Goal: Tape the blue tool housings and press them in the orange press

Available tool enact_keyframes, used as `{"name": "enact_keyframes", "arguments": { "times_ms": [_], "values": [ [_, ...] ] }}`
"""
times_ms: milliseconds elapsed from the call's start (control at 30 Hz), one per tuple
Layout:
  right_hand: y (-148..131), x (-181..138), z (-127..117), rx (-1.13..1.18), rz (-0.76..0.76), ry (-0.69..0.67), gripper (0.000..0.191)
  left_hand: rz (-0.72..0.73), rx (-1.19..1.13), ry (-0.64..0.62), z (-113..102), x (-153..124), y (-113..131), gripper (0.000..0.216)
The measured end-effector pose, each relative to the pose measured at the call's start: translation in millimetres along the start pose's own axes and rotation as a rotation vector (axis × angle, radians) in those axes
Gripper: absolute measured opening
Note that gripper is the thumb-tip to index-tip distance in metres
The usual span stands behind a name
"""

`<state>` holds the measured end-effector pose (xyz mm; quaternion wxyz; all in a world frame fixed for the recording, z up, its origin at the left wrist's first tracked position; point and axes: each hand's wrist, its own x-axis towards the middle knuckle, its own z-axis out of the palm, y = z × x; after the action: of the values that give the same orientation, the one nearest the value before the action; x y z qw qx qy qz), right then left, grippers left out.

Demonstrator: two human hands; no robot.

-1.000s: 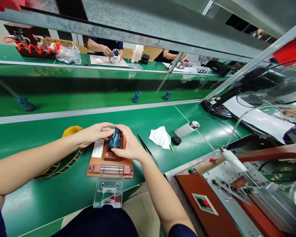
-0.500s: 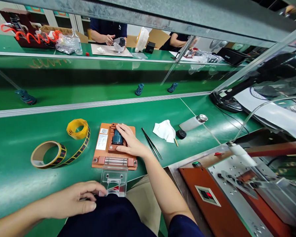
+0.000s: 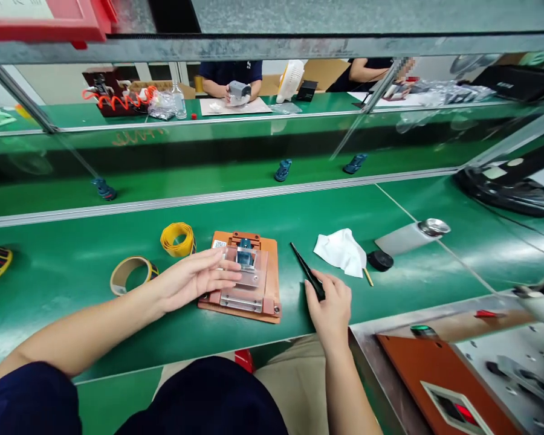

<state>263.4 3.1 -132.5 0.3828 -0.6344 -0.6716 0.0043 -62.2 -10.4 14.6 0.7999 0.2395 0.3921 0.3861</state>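
Observation:
A brown fixture board (image 3: 268, 266) lies on the green bench, a dark teal part (image 3: 245, 246) seated in it. Its hinged clear plastic flap (image 3: 249, 277) is folded up over that part. My left hand (image 3: 193, 279) reaches across from the left with fingers stretched out, their tips against the flap. To the right of the board, my right hand (image 3: 333, 308) has its fingers closed around the rear end of black tweezers (image 3: 304, 264), whose tips point away from me on the bench.
Yellow label rolls (image 3: 176, 238) stand left. A white cloth (image 3: 342, 251), a black cap (image 3: 381, 261) and a bottle (image 3: 401, 238) lie right. A machine (image 3: 430, 380) occupies the right corner. Teal parts (image 3: 283, 170) sit beyond the rail. Co-workers sit opposite.
My left hand has swung the clear flap from near my lap up over the teal part. My right hand has left that part and moved right onto the tweezers. The view has shifted.

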Motion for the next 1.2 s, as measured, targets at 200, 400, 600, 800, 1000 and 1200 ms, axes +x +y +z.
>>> {"name": "enact_keyframes", "arguments": {
  "times_ms": [200, 400, 600, 800, 1000, 1200],
  "values": [
    [-2, -6, 6, -0.112, 0.096, -0.001, 0.043, 0.14, 0.669, 0.202, -30, 11, 20, 0.049],
    [-5, -4, 6, -0.139, 0.14, -0.038, 0.039, 0.378, 1.739, 0.494, -77, 24, 53, 0.041],
    [-6, 0, -3, 0.087, 0.182, -0.008, 0.035, 0.283, 1.622, 0.553, -94, 41, 60, 0.027],
    [-40, 31, -23, 0.968, 0.482, 0.1, 0.038, 0.464, 0.993, 0.528, -95, 2, 52, 0.059],
    [-113, 68, -16, 1.361, 0.43, -0.253, 0.03, 0.591, 0.68, 0.593, -87, -22, 31, 0.056],
    [-178, 87, 10, 1.425, 0.419, -0.576, 0.033, 0.645, 0.607, 0.661, -91, -29, 18, 0.045]
  ]
}}
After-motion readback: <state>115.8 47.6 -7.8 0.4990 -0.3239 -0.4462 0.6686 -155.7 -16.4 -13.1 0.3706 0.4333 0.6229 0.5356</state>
